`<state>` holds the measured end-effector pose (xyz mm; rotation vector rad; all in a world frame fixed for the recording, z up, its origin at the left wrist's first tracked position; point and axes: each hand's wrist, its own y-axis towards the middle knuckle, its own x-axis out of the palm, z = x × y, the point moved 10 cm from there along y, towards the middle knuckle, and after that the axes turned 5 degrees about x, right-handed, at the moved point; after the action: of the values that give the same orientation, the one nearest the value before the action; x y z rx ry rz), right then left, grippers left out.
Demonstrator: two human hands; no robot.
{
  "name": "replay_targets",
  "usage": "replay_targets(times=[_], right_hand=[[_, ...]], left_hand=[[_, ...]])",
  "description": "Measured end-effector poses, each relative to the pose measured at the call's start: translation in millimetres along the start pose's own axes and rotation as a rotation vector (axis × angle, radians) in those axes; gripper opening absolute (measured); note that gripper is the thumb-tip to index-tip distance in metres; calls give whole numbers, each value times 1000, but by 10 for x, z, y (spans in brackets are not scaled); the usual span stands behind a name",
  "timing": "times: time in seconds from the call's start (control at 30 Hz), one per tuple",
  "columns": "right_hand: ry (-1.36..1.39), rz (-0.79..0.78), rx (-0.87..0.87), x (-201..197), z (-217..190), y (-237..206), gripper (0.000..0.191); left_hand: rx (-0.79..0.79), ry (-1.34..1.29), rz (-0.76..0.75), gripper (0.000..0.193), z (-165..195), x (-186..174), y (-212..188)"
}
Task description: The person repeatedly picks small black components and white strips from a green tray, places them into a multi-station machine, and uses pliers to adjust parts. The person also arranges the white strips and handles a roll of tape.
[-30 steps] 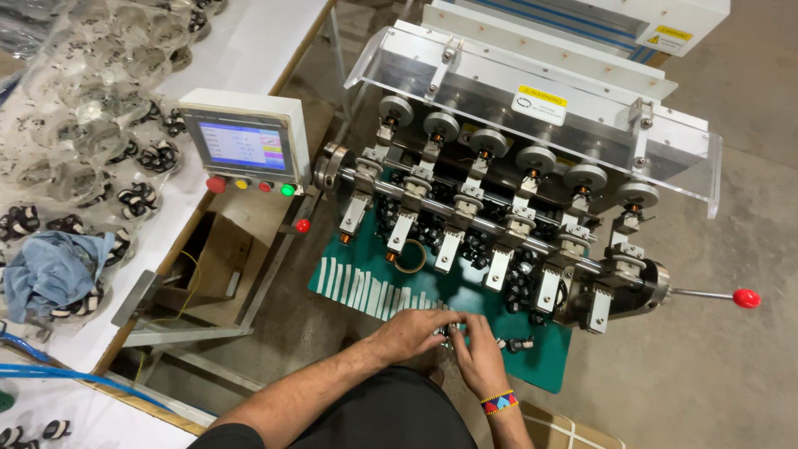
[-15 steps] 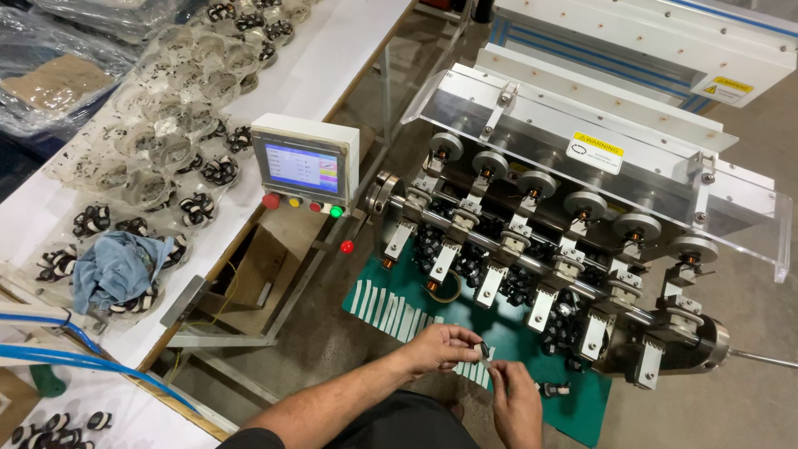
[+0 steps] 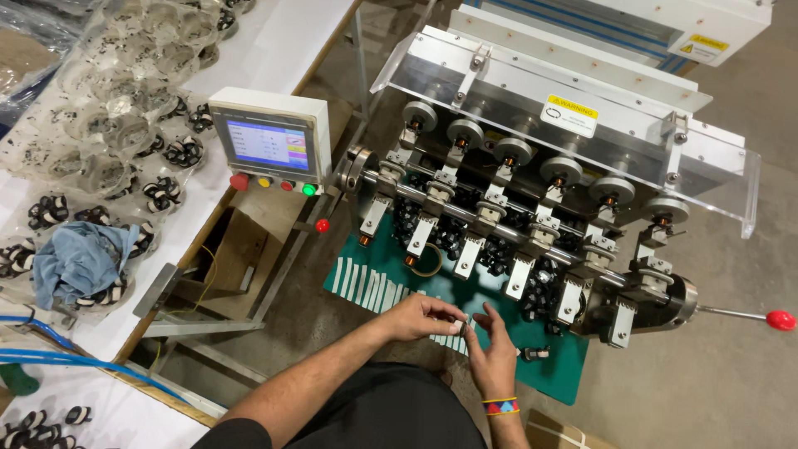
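Fingertips of both hands meet over the near edge of a green mat [image 3: 378,278], pinched narrow around one small dark part [image 3: 462,322] held between them; what kind of part it is cannot be told, it is too small. Left hand [image 3: 424,316] comes in from the left with thumb and forefinger closed on the part; right hand [image 3: 492,353] rises from below, fingers curled up to it, a striped wristband [image 3: 500,407] on its wrist.

Just beside the hands, on the mat, lies a row of white strips [image 3: 366,284], and to the right of the right hand a small dark coil piece [image 3: 532,353]. Beyond the hands stands a multi-spindle winding machine [image 3: 532,208] with a clear cover [image 3: 573,100] tilted up at the far side and a red-knobbed lever [image 3: 777,319] sticking out right. Left of it sits a control box [image 3: 270,141] with a lit screen and coloured buttons. On the white table [image 3: 274,33] further left are clear bags of dark coils [image 3: 125,125] and a blue cloth [image 3: 79,259]
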<state>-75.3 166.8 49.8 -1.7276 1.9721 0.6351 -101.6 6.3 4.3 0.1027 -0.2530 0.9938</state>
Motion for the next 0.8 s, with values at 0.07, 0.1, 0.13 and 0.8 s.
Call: replay_targets(times=[0.07, 0.1, 0.13, 0.8], right_hand=[[213, -167, 290, 103, 402, 51, 35], [213, -194, 264, 84, 433, 41, 33], [213, -218, 235, 63, 453, 66, 31], [-170, -366, -190, -198, -20, -286, 34]], left_hand=[[385, 708, 49, 56, 469, 98, -22], [317, 741, 47, 63, 447, 132, -17], [251, 775, 44, 70, 437, 152, -15], [-181, 311, 202, 69, -644, 478, -11]])
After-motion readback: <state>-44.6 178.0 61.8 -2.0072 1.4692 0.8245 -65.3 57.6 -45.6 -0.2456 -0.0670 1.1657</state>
